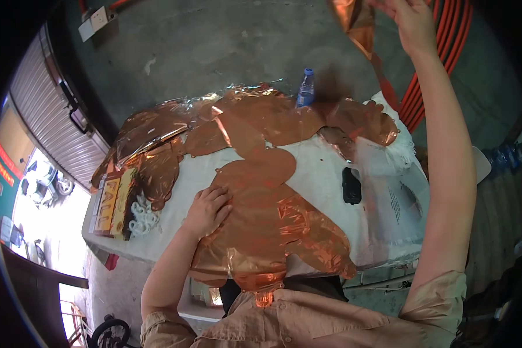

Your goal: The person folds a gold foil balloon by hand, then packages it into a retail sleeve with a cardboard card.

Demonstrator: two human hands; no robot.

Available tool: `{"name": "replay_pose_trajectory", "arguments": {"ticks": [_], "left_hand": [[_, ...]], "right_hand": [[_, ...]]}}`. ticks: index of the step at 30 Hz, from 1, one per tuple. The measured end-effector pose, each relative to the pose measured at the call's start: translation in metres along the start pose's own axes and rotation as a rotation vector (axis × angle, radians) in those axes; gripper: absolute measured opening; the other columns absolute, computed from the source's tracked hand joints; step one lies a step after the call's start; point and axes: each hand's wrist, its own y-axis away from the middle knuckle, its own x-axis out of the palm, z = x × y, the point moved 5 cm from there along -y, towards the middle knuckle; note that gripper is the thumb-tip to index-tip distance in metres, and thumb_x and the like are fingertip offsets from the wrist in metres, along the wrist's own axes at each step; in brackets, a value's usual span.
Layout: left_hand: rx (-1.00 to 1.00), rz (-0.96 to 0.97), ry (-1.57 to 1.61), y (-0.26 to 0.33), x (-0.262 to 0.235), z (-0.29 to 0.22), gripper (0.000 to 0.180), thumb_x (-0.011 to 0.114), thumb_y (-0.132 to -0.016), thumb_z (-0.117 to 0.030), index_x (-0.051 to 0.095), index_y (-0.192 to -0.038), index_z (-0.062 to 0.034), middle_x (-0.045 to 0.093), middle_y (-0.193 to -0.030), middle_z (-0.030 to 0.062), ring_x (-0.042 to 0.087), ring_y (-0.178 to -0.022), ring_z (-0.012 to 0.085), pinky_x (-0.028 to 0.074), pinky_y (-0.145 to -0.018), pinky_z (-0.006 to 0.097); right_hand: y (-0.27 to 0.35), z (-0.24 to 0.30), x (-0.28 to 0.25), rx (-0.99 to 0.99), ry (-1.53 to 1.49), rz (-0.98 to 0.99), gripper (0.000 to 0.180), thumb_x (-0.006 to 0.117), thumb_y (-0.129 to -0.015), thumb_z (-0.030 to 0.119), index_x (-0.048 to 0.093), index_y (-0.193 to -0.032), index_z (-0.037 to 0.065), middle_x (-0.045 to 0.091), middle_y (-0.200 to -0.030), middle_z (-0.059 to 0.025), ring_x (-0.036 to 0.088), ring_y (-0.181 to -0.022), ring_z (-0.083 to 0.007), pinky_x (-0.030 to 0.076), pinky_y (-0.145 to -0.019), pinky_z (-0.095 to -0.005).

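A large flat copper-coloured foil balloon (252,223) with rounded lobes lies over the near middle of the table and hangs past its front edge towards my shirt. My left hand (209,211) rests flat on its left side, fingers stretched and holding nothing. High at the upper right, my right hand (410,20) is closed on a strip of copper foil (359,35). This foil dangles down and left from the fingers, and its narrow end trails towards the table's far right corner. The fingertips are partly cut off by the frame's top edge.
More flat foil balloons (267,116) cover the table's far side. A water bottle (306,90) stands behind them. On the right lie a black object (351,185) and clear plastic bags (391,203). At left are a printed box (113,203) and white ring-like pieces (143,217).
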Motion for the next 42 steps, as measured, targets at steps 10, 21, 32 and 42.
{"name": "replay_pose_trajectory", "arguments": {"ticks": [10, 21, 32, 42], "left_hand": [[0.042, -0.073, -0.006, 0.005, 0.006, 0.006, 0.036, 0.059, -0.086, -0.029, 0.062, -0.115, -0.0085, 0.057, -0.123, 0.0088, 0.049, -0.119, 0.0270, 0.038, -0.098, 0.041], [0.044, -0.078, 0.008, 0.001, 0.004, 0.004, 0.035, 0.059, -0.087, -0.027, 0.063, -0.114, -0.0058, 0.059, -0.123, 0.0096, 0.050, -0.118, 0.0271, 0.038, -0.099, 0.040], [0.047, -0.081, 0.025, 0.000, 0.007, 0.007, 0.035, 0.060, -0.086, -0.030, 0.065, -0.113, -0.0079, 0.059, -0.122, 0.0079, 0.050, -0.118, 0.0258, 0.038, -0.099, 0.040], [0.047, -0.089, 0.023, -0.002, 0.003, 0.003, 0.035, 0.061, -0.085, -0.029, 0.065, -0.112, -0.0079, 0.059, -0.122, 0.0085, 0.050, -0.118, 0.0262, 0.038, -0.099, 0.040]], "right_hand": [[0.194, -0.052, 0.134, 0.398, 0.652, 0.315, 0.023, 0.053, -0.091, 0.002, 0.056, -0.113, 0.001, 0.063, -0.108, -0.0049, 0.063, -0.094, -0.0149, 0.053, -0.084, -0.0329], [0.354, -0.046, 0.176, 0.037, 0.808, 0.628, 0.033, 0.065, -0.075, 0.003, 0.061, -0.108, 0.005, 0.062, -0.122, -0.0120, 0.064, -0.068, -0.0229, 0.049, -0.055, -0.0327], [0.371, -0.021, 0.200, 0.219, 0.585, 0.803, 0.020, 0.069, -0.079, 0.011, 0.065, -0.098, 0.007, 0.068, -0.110, -0.0071, 0.064, -0.065, -0.0167, 0.049, -0.055, -0.0270], [0.323, -0.107, 0.161, 0.644, 0.906, 0.650, 0.039, 0.065, -0.087, 0.021, 0.058, -0.122, 0.005, 0.055, -0.127, -0.0143, 0.058, -0.105, -0.0244, 0.047, -0.088, -0.0352]]}}
